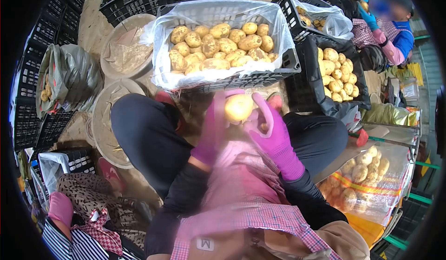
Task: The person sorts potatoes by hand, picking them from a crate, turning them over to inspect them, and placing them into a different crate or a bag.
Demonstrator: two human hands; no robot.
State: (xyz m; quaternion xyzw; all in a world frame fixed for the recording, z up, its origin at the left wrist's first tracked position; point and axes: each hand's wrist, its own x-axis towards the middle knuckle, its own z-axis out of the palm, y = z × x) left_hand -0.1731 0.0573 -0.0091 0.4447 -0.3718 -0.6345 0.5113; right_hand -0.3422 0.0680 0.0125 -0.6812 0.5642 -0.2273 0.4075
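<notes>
Landmark: black slatted plastic crate lined with a clear plastic sheet [290,62], heaped with yellow potatoes, standing just ahead of the seated person's knees. Right of it and touching, a second black crate with a black bag liner [303,69], also full. Left of it, two round shallow tan trays [124,46], the farther one holding dusty debris. Nearer than the crate and off to its right, a clear plastic sack of potatoes [367,181]. Beyond its right corner, a co-worker's blue-gloved hand [369,16]; another person's pink glove [60,206] sits well to the near left. Just in front of the crate's near wall, raised above the lap, the left hand in a magenta glove [211,130] and the right hand in a magenta glove [275,132] close from either side on one pale yellow round potato [238,107]; left fingers curl over its top, right fingers cup its side. The left hand is blurred, so its contact is hard to read. Risks, as I judge them: smooth gloves on a dusty skin could let the potato slip and fall between the knees; the heaped crate could shed potatoes over its sagging liner if knocked; loose plastic could snag a glove.
</notes>
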